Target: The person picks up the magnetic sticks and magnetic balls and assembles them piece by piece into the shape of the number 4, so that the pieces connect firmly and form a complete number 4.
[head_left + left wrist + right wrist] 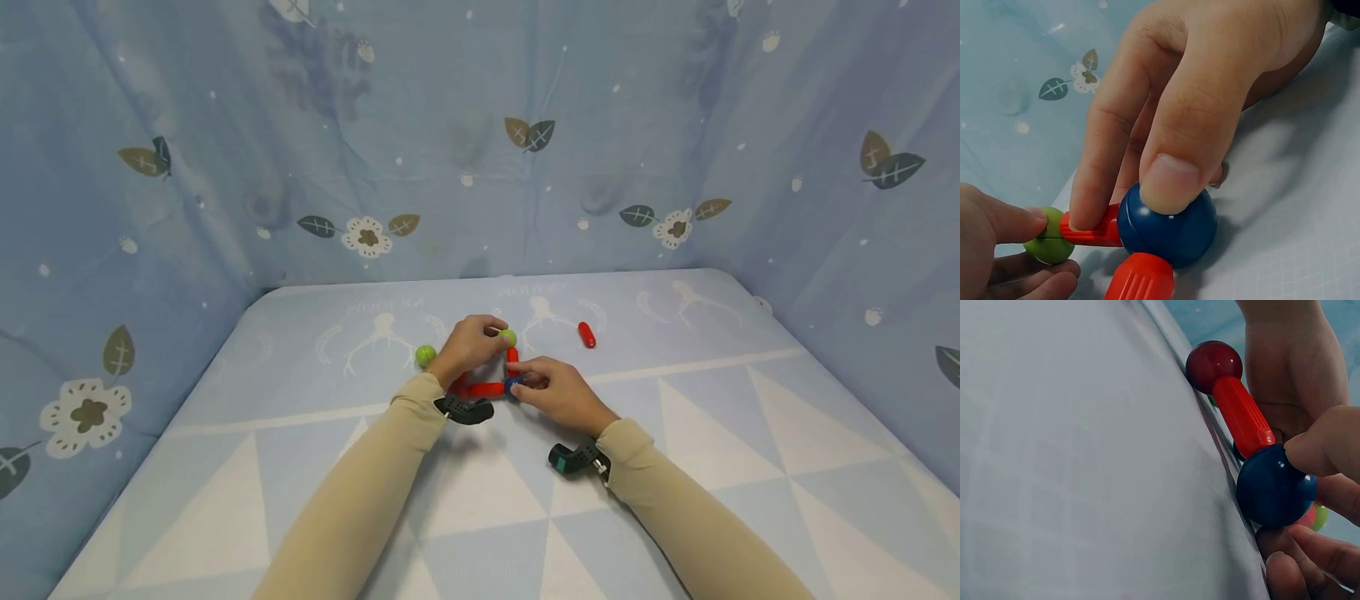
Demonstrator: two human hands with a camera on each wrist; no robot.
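My left hand (pixel 467 343) pinches a light green ball (pixel 508 337) at the far end of an upright-running red ribbed rod (pixel 513 357). With its thumb on top, my right hand (pixel 558 392) grips a dark blue ball (pixel 1175 228); a fingertip also touches the red rod (pixel 1100 226) between the blue and green balls. A second red rod (pixel 486 390) leads left from the blue ball to a dark red ball (pixel 1213 367). The two rods meet at the blue ball as a corner. My left wrist partly covers the dark red ball in the head view.
Another green ball (pixel 425 356) lies left of my left hand. A loose red rod (pixel 587 335) lies at the back right. Patterned cloth covers the table (pixel 480 492), and a blue curtain (pixel 480 167) hangs behind it and at both sides.
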